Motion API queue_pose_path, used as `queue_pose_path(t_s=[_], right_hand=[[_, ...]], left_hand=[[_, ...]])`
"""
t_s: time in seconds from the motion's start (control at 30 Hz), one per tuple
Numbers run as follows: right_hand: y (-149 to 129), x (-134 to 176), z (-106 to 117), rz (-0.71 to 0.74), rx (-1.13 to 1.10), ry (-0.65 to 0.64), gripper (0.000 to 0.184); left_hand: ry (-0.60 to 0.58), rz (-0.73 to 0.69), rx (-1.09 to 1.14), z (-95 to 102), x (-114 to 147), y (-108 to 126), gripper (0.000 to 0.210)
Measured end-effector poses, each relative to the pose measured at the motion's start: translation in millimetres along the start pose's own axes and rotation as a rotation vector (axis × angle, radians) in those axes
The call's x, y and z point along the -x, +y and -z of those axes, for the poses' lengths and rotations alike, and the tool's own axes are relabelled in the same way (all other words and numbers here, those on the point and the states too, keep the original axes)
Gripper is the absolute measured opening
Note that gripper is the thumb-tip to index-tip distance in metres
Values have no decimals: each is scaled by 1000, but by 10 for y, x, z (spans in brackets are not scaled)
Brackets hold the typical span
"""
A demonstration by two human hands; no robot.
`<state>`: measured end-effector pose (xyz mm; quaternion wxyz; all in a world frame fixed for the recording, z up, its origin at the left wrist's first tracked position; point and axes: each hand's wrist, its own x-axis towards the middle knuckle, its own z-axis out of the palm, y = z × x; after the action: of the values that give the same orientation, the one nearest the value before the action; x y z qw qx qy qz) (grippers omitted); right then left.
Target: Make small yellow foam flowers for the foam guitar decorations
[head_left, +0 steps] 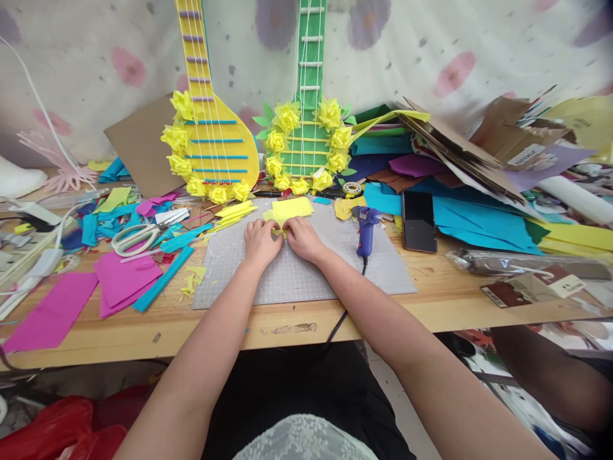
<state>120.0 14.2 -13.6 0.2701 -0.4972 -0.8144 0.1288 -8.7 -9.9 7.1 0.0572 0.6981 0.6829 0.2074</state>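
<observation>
My left hand [262, 243] and my right hand [302, 239] meet over the grey cutting mat [268, 291]. Their thumbs and fingers are closed on a small strip of yellow paper [282, 234], mostly hidden behind the fingertips. Just beyond them lie yellow paper sheets [293, 208], with cut yellow strips [234, 214] to the left. A blue hot glue gun [366, 231] stands on the mat right of my right hand. Behind the mat, a yellow paper guitar [223, 137] and a green paper guitar [311, 96] stand upright, trimmed with yellow paper flowers.
White-handled scissors [136, 239] rest among coloured scraps on the left, near magenta paper sheets [125, 281]. On the right lie a phone [419, 221], blue paper [483, 223] and stacked cardboard [464, 144]. The glue gun's cord [338, 327] crosses the table's front edge under my right forearm.
</observation>
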Motion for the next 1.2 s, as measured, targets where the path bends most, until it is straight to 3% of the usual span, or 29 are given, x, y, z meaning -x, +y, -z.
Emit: queue_pose_path(t_s=[0.4,0.53,0.6,0.77,1.2], right_hand=[[-29,35,-21,-25,46,38,20],[-44,43,-19,-26,66,34,20],[-47,44,-20,-28,76,30,19],[-36,38,-35,-32,38,39,18],[-32,39,-15,-34,-80,29,34]], left_hand=[[40,71,63,-16,-67,-15,38],[146,87,35,-18,-83,-67,34],[186,15,67,-12,-86,-82,31],[76,-216,187,-25,-86,-59,29],[-31,-110,133,-6,-77,-25,30]])
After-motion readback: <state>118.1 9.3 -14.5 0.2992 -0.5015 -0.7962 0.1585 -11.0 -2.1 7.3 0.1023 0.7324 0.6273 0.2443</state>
